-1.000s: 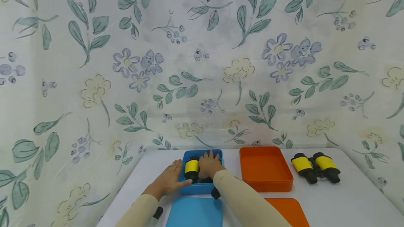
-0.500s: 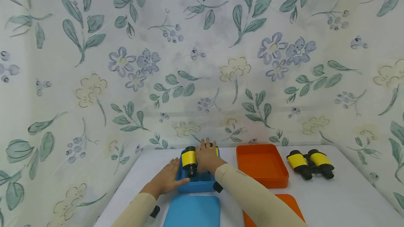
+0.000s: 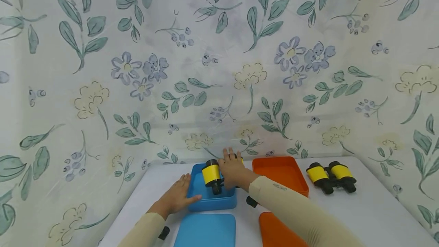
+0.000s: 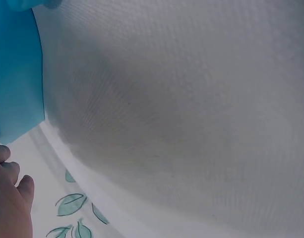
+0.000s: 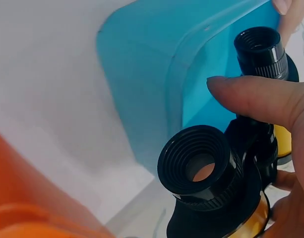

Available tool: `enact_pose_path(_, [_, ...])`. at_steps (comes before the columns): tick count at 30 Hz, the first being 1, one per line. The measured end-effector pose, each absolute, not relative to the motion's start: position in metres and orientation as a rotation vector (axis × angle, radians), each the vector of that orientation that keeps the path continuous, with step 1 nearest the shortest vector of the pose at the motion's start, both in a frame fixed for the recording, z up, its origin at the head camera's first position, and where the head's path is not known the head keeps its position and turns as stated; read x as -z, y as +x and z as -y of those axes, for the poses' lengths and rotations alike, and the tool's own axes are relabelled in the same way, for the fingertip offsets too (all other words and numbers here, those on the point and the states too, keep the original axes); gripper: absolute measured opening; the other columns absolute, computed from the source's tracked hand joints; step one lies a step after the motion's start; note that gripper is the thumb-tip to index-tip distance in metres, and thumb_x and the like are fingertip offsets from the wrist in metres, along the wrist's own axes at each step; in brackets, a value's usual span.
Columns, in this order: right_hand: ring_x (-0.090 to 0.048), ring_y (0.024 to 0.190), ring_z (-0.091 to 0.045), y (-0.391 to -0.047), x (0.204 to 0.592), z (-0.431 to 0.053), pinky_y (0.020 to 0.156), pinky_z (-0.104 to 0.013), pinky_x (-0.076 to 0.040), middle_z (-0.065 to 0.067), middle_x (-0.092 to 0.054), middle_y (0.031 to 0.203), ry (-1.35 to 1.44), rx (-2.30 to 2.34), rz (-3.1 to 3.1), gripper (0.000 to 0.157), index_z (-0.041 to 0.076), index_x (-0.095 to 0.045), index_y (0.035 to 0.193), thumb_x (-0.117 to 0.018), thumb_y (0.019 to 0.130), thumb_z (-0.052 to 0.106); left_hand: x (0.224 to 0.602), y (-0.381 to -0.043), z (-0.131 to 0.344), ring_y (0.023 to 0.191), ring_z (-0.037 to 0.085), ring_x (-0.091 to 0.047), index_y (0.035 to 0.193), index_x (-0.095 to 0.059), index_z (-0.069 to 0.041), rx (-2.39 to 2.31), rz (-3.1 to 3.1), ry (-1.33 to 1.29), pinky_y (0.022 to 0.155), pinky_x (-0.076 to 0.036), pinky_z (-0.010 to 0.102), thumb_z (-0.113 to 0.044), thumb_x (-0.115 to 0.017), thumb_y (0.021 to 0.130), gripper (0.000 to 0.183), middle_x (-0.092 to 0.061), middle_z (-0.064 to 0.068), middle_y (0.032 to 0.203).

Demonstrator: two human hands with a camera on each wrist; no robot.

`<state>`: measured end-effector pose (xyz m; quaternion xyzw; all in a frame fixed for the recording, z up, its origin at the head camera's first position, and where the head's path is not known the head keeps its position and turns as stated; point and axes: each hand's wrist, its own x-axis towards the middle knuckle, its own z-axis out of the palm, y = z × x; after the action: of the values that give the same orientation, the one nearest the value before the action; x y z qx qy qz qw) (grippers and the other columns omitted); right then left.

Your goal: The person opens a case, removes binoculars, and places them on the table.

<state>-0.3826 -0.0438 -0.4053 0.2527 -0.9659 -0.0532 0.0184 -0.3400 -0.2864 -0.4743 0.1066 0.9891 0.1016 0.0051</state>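
Note:
My right hand (image 3: 234, 169) grips a pair of black and yellow binoculars (image 3: 211, 172) over the blue box (image 3: 214, 204). In the right wrist view, the thumb lies across the middle of the binoculars (image 5: 194, 166), between the two eyepieces, with the blue box (image 5: 142, 74) behind them. One barrel is mostly hidden by this hand in the head view. At the left side of the blue box rests my left hand (image 3: 176, 198), fingers straight and thumb along the near corner. The left wrist view catches the left fingers (image 4: 13, 198) beside the blue box wall (image 4: 18, 74).
An orange box (image 3: 298, 186) stands right of the blue one, with a second pair of binoculars (image 3: 330, 177) beyond it. Flat blue (image 3: 205, 230) and orange (image 3: 277, 230) panels lie in front. Small black objects (image 3: 164, 233) lie nearby. A floral cloth (image 3: 219, 68) hangs behind.
The right hand has lifted the binoculars up from inside the blue box and shifted them slightly right. The left hand has stayed at the box's side. The head view has shifted a little.

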Motion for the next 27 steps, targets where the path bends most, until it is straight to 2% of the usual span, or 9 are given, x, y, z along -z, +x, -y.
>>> enact_pose_path(10, [-0.001,0.146,-0.037,-0.381,0.399,-0.003,0.114,-0.057,-0.011,-0.02,-0.005,0.16,0.823,0.138,3.001,0.111,0.009,-0.032,0.148,-0.092,0.06,0.041,0.48,-0.339,0.288,0.144,0.041,-0.016,0.152,-0.018,0.006,-0.31,-3.108,0.343,0.112,-0.019,0.059,-0.076,-0.046,0.085,0.11,-0.02,0.024,0.157])
enact_pose_path(15, [-0.003,0.146,-0.037,-0.378,0.387,-0.027,0.114,-0.056,-0.01,-0.019,-0.006,0.161,0.825,0.168,2.978,0.107,0.009,-0.032,0.147,-0.091,0.063,0.039,0.481,-0.339,0.292,0.144,0.041,-0.015,0.152,-0.017,0.007,-0.279,-3.119,0.387,0.113,-0.017,0.057,-0.075,-0.044,0.086,0.108,-0.019,0.025,0.157])
enact_pose_path(22, [-0.007,0.145,-0.041,-0.377,0.391,-0.066,0.113,-0.058,-0.013,-0.021,-0.009,0.16,0.867,0.202,2.96,0.1,0.008,-0.034,0.148,-0.087,0.067,0.033,0.478,-0.343,0.293,0.146,0.038,-0.011,0.152,-0.018,0.006,-0.129,-3.14,0.46,0.115,-0.014,0.052,-0.08,-0.035,0.085,0.11,-0.016,0.022,0.158])
enact_pose_path(27, [-0.007,0.145,-0.042,-0.379,0.401,-0.095,0.113,-0.057,-0.015,-0.023,-0.008,0.159,0.842,0.223,3.005,0.109,0.004,-0.028,0.15,-0.088,0.065,0.035,0.476,-0.346,0.291,0.146,0.036,-0.009,0.152,-0.022,0.005,-0.01,-3.145,0.484,0.115,-0.013,0.053,-0.082,-0.033,0.085,0.11,-0.016,0.02,0.159])
